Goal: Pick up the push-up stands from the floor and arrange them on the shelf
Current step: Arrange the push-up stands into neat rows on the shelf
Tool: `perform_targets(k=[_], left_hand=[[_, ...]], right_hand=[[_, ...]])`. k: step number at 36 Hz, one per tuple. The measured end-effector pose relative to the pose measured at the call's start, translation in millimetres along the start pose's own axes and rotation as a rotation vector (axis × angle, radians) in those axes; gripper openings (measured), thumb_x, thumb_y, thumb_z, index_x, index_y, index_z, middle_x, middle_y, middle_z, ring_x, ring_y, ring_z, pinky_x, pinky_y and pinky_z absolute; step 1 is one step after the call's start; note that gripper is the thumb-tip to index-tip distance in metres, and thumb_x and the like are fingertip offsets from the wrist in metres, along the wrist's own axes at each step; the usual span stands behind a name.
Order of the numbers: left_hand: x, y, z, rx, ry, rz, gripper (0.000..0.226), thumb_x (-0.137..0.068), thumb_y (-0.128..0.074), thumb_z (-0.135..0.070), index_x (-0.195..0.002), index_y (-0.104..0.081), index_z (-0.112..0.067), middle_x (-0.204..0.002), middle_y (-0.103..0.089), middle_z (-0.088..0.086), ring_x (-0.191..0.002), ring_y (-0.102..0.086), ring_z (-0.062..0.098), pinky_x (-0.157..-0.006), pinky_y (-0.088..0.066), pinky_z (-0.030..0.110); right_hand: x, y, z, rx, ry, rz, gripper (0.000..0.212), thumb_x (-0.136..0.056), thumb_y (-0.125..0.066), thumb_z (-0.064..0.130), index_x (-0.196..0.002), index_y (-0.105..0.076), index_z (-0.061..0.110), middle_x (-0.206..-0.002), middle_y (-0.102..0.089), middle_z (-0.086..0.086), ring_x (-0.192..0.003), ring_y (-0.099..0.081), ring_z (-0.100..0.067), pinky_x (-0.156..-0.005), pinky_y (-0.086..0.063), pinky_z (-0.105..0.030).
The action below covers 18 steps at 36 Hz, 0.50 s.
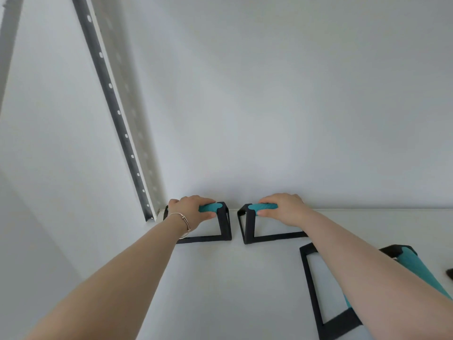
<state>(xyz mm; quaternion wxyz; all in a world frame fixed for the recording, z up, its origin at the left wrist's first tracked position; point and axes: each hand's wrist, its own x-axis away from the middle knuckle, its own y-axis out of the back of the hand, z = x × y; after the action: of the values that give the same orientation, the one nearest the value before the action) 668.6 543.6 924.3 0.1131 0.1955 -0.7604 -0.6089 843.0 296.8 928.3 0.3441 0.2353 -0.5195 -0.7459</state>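
Two push-up stands with black frames and teal grips stand side by side at the back of the white shelf, close to the wall. My left hand is closed around the teal grip of the left stand. My right hand is closed around the grip of the right stand. A small gap separates the two frames. A third stand rests on the shelf nearer to me at the right, partly hidden under my right forearm.
A dark perforated shelf upright rises along the wall at the left, ending by the left stand. The white wall stands directly behind both stands. A small dark object shows at the right edge.
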Motion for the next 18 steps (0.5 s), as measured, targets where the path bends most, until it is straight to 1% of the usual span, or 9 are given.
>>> perform_targets(k=[6,10,15,18], left_hand=[[-7,0,-3,-0.01,0.0,0.01,0.038,-0.086,-0.046,-0.065,-0.122,-0.051,-0.054,-0.106,-0.057,-0.02,-0.101,-0.052,0.011,-0.089,-0.027,0.035],[-7,-2,-1,-0.017,-0.018,0.001,0.039,-0.086,-0.044,-0.067,-0.122,-0.05,-0.055,-0.107,-0.058,-0.021,-0.101,-0.052,0.012,-0.089,-0.028,0.036],[-7,-2,1,-0.033,-0.039,0.005,0.038,-0.087,-0.043,-0.067,-0.123,-0.049,-0.055,-0.107,-0.057,-0.022,-0.101,-0.051,0.012,-0.088,-0.027,0.036],[-6,-2,2,-0.033,-0.053,0.018,0.037,-0.087,-0.043,-0.066,-0.122,-0.049,-0.055,-0.108,-0.057,-0.022,-0.103,-0.05,0.012,-0.088,-0.026,0.035]], right_hand=[[-6,-5,5,-0.004,-0.025,-0.051,0.041,-0.081,-0.048,0.073,-0.111,-0.062,0.049,-0.105,-0.065,0.017,-0.102,-0.054,-0.011,-0.091,-0.032,-0.034],[-8,-7,9,0.007,-0.041,-0.069,0.041,-0.081,-0.048,0.072,-0.108,-0.064,0.047,-0.1,-0.065,0.014,-0.098,-0.055,-0.012,-0.092,-0.035,-0.036],[-8,-7,10,-0.001,-0.047,-0.064,0.039,-0.082,-0.048,0.071,-0.108,-0.064,0.046,-0.098,-0.065,0.015,-0.098,-0.055,-0.012,-0.093,-0.035,-0.036],[-7,-6,11,-0.015,-0.056,-0.051,0.038,-0.082,-0.049,0.071,-0.107,-0.064,0.046,-0.1,-0.066,0.017,-0.1,-0.055,-0.011,-0.095,-0.032,-0.036]])
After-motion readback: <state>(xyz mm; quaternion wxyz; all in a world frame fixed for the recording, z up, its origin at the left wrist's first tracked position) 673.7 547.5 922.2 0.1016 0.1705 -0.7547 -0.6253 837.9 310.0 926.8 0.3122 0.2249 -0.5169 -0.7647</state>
